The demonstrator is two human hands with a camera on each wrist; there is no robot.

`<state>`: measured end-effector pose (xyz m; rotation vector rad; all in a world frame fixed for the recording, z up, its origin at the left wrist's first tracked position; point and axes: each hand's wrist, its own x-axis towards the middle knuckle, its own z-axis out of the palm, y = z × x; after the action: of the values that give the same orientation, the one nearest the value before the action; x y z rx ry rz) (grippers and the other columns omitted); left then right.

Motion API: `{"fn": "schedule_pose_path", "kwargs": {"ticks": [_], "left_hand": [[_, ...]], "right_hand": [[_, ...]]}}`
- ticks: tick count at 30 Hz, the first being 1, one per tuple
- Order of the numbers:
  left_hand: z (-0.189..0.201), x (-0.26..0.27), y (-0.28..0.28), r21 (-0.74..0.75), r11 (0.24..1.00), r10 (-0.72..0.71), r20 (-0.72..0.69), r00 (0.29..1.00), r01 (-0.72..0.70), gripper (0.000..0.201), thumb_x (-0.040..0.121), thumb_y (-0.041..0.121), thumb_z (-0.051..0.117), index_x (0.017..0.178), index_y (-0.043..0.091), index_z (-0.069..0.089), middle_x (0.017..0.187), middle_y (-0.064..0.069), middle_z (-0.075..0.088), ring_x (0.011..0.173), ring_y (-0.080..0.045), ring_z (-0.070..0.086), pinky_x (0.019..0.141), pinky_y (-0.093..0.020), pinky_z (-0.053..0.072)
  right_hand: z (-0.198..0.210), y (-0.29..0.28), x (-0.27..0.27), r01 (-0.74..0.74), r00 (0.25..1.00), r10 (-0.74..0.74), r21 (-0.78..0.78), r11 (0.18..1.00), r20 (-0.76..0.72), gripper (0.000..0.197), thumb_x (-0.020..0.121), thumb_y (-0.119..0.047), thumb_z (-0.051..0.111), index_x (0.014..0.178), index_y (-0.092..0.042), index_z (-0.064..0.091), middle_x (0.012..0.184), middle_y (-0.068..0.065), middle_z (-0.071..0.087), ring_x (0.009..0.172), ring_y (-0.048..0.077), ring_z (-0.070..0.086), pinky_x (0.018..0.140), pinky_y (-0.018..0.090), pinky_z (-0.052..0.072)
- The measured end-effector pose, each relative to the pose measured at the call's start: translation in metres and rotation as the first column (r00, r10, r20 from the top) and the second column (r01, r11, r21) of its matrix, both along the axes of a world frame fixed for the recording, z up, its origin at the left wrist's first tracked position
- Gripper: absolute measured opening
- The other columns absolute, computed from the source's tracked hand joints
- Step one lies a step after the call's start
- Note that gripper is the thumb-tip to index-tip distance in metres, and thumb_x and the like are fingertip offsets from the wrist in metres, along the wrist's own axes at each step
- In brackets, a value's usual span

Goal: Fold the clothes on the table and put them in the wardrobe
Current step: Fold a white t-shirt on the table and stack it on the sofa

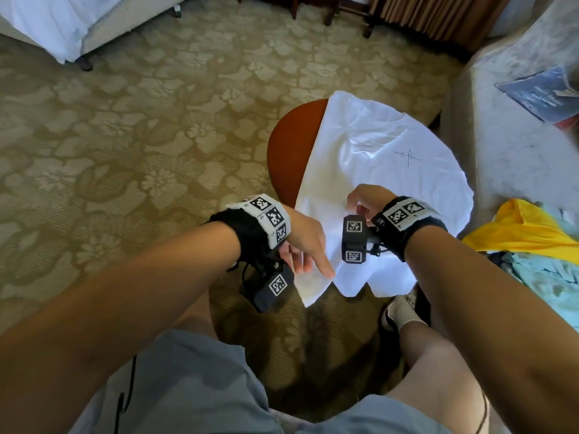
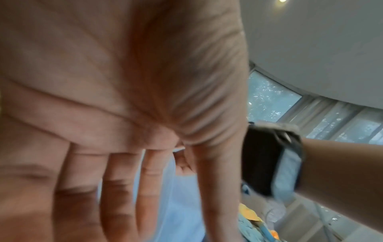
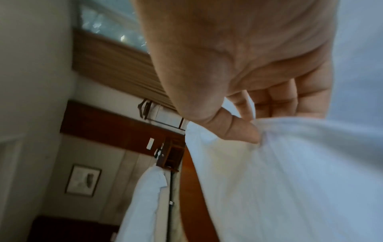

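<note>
A white T-shirt lies spread over a round brown table, its near edge hanging off the front. My right hand is over the shirt's near part. In the right wrist view, that hand pinches a fold of the white shirt between thumb and fingers. My left hand hovers at the shirt's near left edge with straight fingers pointing down. Seen from the left wrist, its palm and fingers are spread and hold nothing, with the pale shirt beyond them. No wardrobe is in view.
A yellow garment and a light blue-green one lie heaped at the right. A pale armchair with a blue booklet stands beyond the table. A bed is far left. My shoe is under the table's edge.
</note>
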<state>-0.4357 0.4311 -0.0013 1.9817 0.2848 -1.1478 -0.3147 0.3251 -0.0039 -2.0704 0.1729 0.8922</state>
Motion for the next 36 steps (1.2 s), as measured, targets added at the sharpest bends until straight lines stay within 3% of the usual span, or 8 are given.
{"fn": "schedule_pose_path", "kwargs": {"ticks": [3,6,12,16,19,24,31,36], "left_hand": [[-0.013,0.013,0.025,0.074,0.974,0.209,0.086,0.974,-0.216,0.033,0.085,0.030,0.073,0.096,0.002,0.060,0.076,-0.008,0.063,0.064,-0.019,0.058,0.061,-0.029,0.054],[-0.026,0.025,0.051,0.122,0.860,0.461,0.232,0.856,-0.496,0.024,0.091,0.028,0.064,0.090,0.005,0.059,0.079,-0.008,0.061,0.064,-0.019,0.055,0.068,-0.029,0.052],[-0.047,0.039,0.061,-0.001,0.692,0.675,0.356,0.647,-0.722,0.039,0.084,0.040,0.071,0.078,0.002,0.065,0.073,-0.015,0.069,0.058,-0.021,0.062,0.062,-0.032,0.055],[-0.044,0.050,0.048,-0.002,0.785,0.581,0.350,0.735,-0.620,0.042,0.080,0.035,0.076,0.060,0.002,0.059,0.050,-0.009,0.061,0.041,-0.019,0.051,0.047,-0.025,0.044],[-0.042,0.057,0.045,0.114,0.836,0.465,0.372,0.803,-0.537,0.037,0.078,0.024,0.076,0.054,0.004,0.056,0.044,-0.006,0.053,0.039,-0.020,0.046,0.049,-0.025,0.041],[-0.034,0.051,0.063,0.033,0.883,0.437,0.301,0.848,-0.467,0.034,0.089,0.023,0.065,0.062,0.005,0.058,0.045,0.001,0.052,0.042,-0.016,0.040,0.049,-0.026,0.033],[-0.021,0.032,0.087,-0.091,0.850,0.520,0.310,0.796,-0.520,0.028,0.092,0.019,0.064,0.078,-0.005,0.064,0.059,-0.009,0.051,0.046,-0.016,0.038,0.046,-0.026,0.028],[-0.030,0.030,0.088,-0.162,0.808,0.588,0.257,0.767,-0.566,0.020,0.094,0.024,0.062,0.090,0.004,0.066,0.102,-0.016,0.065,0.093,-0.023,0.061,0.089,-0.038,0.051]], "right_hand": [[-0.013,-0.008,0.015,0.021,1.000,-0.021,0.009,1.000,0.003,0.025,0.081,0.006,0.044,0.062,-0.009,0.040,0.055,0.007,0.038,0.036,0.016,0.039,0.045,0.017,0.040],[-0.021,-0.010,0.030,0.113,0.993,-0.111,0.092,0.989,-0.033,0.016,0.087,-0.001,0.054,0.072,-0.005,0.057,0.066,0.009,0.056,0.057,0.021,0.058,0.071,0.031,0.057],[-0.031,0.005,0.054,0.190,0.981,-0.191,0.300,0.935,-0.027,0.022,0.085,-0.005,0.057,0.066,-0.011,0.050,0.056,0.002,0.050,0.041,0.012,0.041,0.039,0.019,0.034],[-0.026,0.028,0.063,0.133,0.991,-0.123,0.339,0.931,-0.049,0.014,0.082,-0.012,0.064,0.075,-0.012,0.053,0.074,0.006,0.045,0.055,0.016,0.037,0.051,0.025,0.031],[-0.028,0.035,0.065,0.076,0.995,-0.052,0.315,0.946,-0.084,0.032,0.080,-0.022,0.072,0.105,-0.002,0.067,0.085,0.008,0.059,0.066,0.022,0.053,0.062,0.027,0.044],[-0.027,0.032,0.076,0.126,0.986,-0.075,0.380,0.916,-0.147,0.034,0.089,-0.028,0.067,0.070,-0.016,0.043,0.066,0.000,0.041,0.051,0.012,0.037,0.041,0.015,0.033],[-0.017,0.042,0.076,0.218,0.975,-0.178,0.456,0.863,-0.130,0.025,0.097,-0.029,0.060,0.078,-0.014,0.059,0.047,-0.003,0.057,0.038,0.014,0.055,0.043,0.018,0.045],[-0.027,0.047,0.084,0.270,0.961,-0.268,0.422,0.865,-0.067,0.018,0.095,-0.029,0.063,0.082,-0.016,0.060,0.041,-0.009,0.055,0.033,0.009,0.056,0.035,0.015,0.042]]}}
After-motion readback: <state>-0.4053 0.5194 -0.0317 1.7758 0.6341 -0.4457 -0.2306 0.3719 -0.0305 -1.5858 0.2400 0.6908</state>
